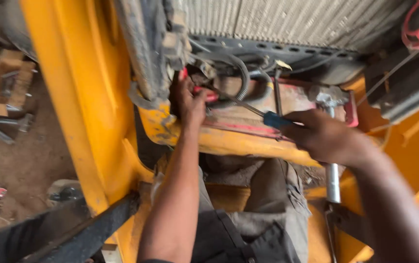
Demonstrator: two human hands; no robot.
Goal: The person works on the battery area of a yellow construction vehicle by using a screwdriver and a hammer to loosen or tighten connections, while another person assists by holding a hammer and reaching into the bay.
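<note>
Inside a yellow frame (78,92) over dirt ground (29,160), the left hand (190,104) grips red pliers (208,94); the right hand (324,136) clasps a blue screwdriver (273,119).

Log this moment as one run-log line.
left hand: grips red-handled pliers | right hand: holds blue-handled screwdriver, shaft toward pliers | site: hoses below radiator, yellow frame

An outdoor repair yard; yellow machine frame (80,73), radiator (287,19), dirt ground (29,160) strewn with tools.
</note>
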